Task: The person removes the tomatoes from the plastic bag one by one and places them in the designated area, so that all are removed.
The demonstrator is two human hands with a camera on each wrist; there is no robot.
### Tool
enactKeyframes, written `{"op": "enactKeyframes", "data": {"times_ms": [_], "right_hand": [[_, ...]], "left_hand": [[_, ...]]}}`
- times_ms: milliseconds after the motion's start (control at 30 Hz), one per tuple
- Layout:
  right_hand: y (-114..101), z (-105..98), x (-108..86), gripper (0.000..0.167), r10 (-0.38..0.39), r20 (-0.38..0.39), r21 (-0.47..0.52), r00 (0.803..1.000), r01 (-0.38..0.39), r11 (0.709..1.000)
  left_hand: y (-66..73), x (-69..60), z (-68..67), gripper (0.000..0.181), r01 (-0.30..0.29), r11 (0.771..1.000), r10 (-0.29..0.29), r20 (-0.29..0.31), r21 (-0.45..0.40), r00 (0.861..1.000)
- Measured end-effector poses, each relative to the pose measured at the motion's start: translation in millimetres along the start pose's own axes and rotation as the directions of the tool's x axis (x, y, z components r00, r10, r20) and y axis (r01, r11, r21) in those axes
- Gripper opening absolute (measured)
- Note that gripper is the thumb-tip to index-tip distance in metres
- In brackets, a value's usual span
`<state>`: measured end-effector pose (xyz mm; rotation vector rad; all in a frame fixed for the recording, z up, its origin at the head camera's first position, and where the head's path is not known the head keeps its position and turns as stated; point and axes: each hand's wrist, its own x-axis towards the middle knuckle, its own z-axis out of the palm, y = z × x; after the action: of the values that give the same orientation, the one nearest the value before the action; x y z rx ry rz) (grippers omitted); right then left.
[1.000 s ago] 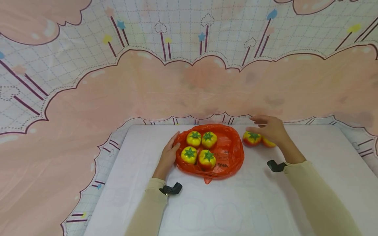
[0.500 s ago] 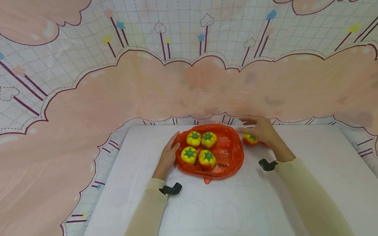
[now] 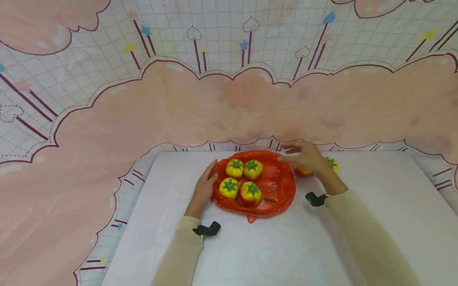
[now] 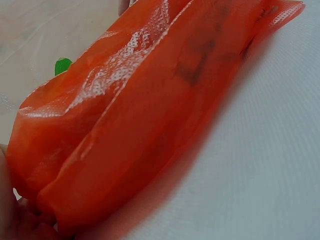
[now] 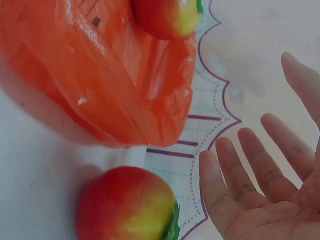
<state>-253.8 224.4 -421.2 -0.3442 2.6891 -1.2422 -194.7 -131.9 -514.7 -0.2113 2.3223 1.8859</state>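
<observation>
An orange-red plastic bag lies with its mouth spread wide and rim rolled down. Inside, to its left, sit several yellow-and-red persimmon-like fruits with green star-shaped tops. My left hand grips the bag's left rim, thumb over the edge and fingers outside. Spread and holding nothing, my right hand hovers between the bag's right rim and two more such fruits on the table. One loose fruit is partly hidden below that hand; the other fruit shows behind the wrist.
The white table ends just behind the bag, against a patterned pink-and-white cloth. A black wrist camera sits on the left wrist, and another black camera on the right.
My right hand has moved left, from above the loose fruits toward the bag's right rim, uncovering the farther-right fruit. The left hand and the bag stay where they were.
</observation>
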Motion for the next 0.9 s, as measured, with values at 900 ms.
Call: {"op": "enactKeyframes", "data": {"times_ms": [900], "right_hand": [[-19.3,34.0,11.3,0.064,-0.024,0.060,0.011,0.998,0.023,1.000]], "left_hand": [[-1.3,0.3,-0.3,0.051,-0.011,1.000,0.011,0.000,-0.018,1.000]]}}
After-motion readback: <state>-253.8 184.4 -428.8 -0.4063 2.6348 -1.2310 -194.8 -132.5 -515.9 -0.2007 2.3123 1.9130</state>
